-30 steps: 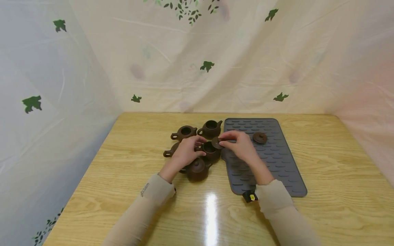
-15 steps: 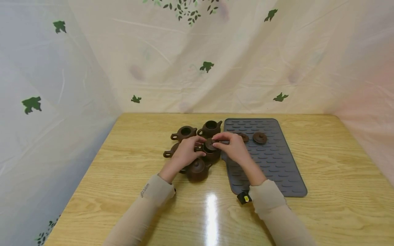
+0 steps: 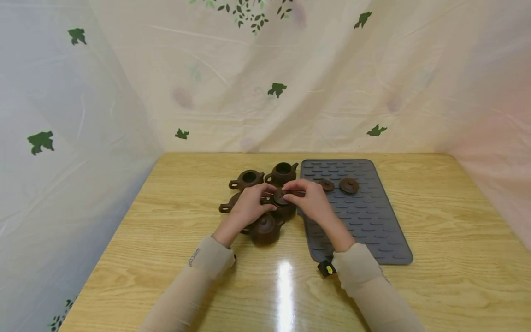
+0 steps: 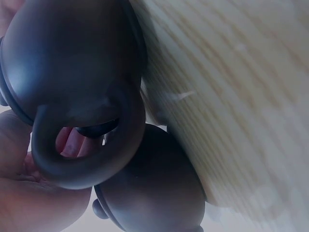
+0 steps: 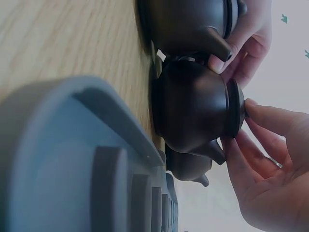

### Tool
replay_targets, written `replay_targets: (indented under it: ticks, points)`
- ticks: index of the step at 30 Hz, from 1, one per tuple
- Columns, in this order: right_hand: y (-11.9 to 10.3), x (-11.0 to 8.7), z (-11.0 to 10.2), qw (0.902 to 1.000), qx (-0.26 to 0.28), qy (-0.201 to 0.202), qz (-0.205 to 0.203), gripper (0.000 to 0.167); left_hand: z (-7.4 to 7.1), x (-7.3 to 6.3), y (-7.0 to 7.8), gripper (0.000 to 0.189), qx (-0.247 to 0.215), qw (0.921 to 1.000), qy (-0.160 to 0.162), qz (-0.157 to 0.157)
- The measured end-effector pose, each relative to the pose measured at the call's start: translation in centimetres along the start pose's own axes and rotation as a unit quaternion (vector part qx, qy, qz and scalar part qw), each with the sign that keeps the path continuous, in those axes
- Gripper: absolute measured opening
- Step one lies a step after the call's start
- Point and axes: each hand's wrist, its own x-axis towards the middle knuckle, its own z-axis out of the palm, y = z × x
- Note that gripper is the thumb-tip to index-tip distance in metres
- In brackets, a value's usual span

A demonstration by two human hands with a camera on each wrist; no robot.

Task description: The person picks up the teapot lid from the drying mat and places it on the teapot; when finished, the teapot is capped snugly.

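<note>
A dark brown teapot (image 3: 285, 213) stands in the middle of a cluster of teapots. My left hand (image 3: 250, 207) grips it at the handle side, thumb near and fingers far. Between its thumb and fingers my right hand (image 3: 312, 201) pinches a round lid (image 5: 235, 108) by the knob. In the right wrist view the lid sits at the mouth of the teapot (image 5: 193, 106), a little tilted, with a fingertip at its rim. Just in front is another teapot (image 3: 264, 230) with its lid on; its looped handle (image 4: 87, 169) fills the left wrist view.
Two teapots without lids, one back left (image 3: 249, 178) and one back right (image 3: 283, 171), stand behind. Another teapot (image 3: 226, 207) is partly hidden by my left hand. On the right, a grey ridged mat (image 3: 365, 226) bears two lids (image 3: 350, 185). All are on a wooden table (image 3: 166, 221).
My right hand has moved left with the lid, from beside the teapot's mouth onto it. A second lid on the mat has come into sight. My left hand stays at the teapot.
</note>
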Motion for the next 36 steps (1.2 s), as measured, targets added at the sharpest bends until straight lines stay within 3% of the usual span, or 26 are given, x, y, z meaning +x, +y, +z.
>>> replay_targets:
  ticks: [20, 36]
  points:
    - [-0.24, -0.31, 0.3, 0.9976, -0.07, -0.002, 0.003, 0.021, 0.3, -0.07, -0.02, 0.042, -0.003, 1.0, 0.002, -0.001]
    - [-0.08, -0.35, 0.4, 0.996, -0.088, -0.007, 0.01, 0.02, 0.31, -0.22, 0.04, 0.042, -0.004, 1.0, 0.002, -0.001]
